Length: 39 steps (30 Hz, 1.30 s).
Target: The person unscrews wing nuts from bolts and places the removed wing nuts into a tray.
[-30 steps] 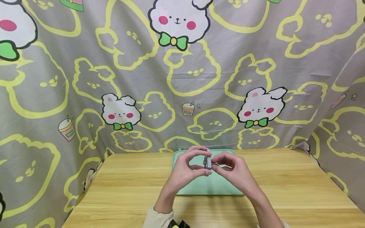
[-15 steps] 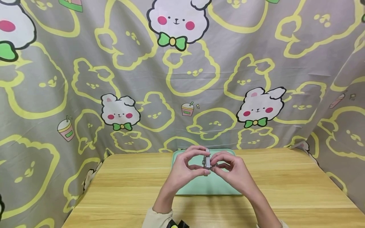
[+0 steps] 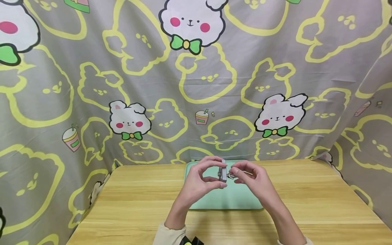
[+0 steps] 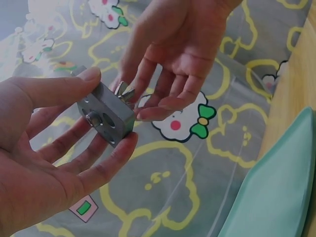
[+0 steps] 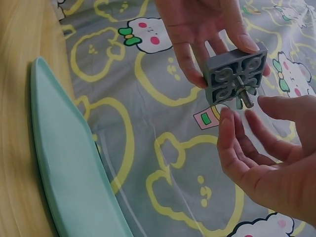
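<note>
**While the left hand [image 3: 197, 178] is holding a block [image 3: 223, 174], the right hand [image 3: 255, 176] is standing at its nut [image 4: 128, 95]**

The left hand is gripping the grey block by two opposite edges, with the thumb pressing one side and the fingertips supporting the other. In the head view, the block is standing nearly edge-on between the two hands; it is being held in the air and is showing against the far part of the green tray [image 3: 225, 199]. A screw [image 5: 248, 100] is sticking out of its hollow face, toward the right hand, and the winged nut is sitting on this screw. On the opposite face, a round metal head and a larger hole are showing.

The right hand is keeping a narrow gap: its thumb and fingers are bending loosely around the end of the screw, just beside the nut. Whether a fingertip is touching the nut, I cannot tell.

The tray is lying on the wooden table [image 3: 137, 194], near the back edge. Behind it, a grey cloth [image 3: 165, 88] is hanging, with white rabbits and yellow outlines. A beige sleeve [image 3: 169, 235] is covering the left forearm.
</note>
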Tool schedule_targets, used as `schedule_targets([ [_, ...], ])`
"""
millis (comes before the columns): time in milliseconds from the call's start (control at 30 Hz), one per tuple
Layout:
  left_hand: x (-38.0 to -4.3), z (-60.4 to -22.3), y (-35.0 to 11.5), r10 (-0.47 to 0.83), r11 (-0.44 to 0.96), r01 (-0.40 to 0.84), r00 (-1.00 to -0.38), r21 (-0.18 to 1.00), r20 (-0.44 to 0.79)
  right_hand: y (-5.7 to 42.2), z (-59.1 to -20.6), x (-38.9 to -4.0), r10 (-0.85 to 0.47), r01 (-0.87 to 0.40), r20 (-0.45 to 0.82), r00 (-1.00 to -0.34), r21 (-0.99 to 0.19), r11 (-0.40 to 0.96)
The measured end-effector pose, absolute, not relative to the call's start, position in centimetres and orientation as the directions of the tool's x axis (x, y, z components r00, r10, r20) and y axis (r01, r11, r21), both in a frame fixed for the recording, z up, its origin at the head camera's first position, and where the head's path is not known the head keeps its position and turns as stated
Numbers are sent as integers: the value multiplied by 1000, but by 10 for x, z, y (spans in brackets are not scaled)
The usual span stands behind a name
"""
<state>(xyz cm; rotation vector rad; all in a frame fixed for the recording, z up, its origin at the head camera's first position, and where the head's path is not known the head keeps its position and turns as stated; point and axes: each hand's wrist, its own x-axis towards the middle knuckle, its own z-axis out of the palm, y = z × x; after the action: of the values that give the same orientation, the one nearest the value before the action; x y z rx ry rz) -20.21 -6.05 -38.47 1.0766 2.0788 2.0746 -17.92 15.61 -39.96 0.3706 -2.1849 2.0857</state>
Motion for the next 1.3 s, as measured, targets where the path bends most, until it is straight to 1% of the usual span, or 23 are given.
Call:
schedule_targets([
  [100, -202, -385, -60, 469, -106, 458, -760, 882, 451, 155, -401, -181, -135, -173, 169, -976, -985, 21],
  [200, -201, -385, -59, 472, -99, 462, -758, 881, 450, 154, -402, -182, -162, -131, 127, -979, -991, 15],
  [433, -201, -386, -57, 482, -92, 481, -745, 872, 462, 155, -404, -182, -200, -128, 127, -971, -992, -11],
  [600, -202, -387, -57, 480, -84, 481, -748, 873, 459, 156, -405, -182, -210, -167, 165, -964, -986, -8],
  [900, -204, -390, -57, 470, -82, 473, -758, 877, 453, 154, -405, -181, -177, -206, 196, -964, -978, 37],
  [1133, -203, -389, -58, 473, -85, 464, -760, 882, 446, 152, -404, -180, -181, -314, 294, -939, -944, 96],
  [1300, -203, -388, -58, 473, -87, 458, -763, 885, 441, 150, -406, -181, -176, -401, 383, -907, -912, 81],
])
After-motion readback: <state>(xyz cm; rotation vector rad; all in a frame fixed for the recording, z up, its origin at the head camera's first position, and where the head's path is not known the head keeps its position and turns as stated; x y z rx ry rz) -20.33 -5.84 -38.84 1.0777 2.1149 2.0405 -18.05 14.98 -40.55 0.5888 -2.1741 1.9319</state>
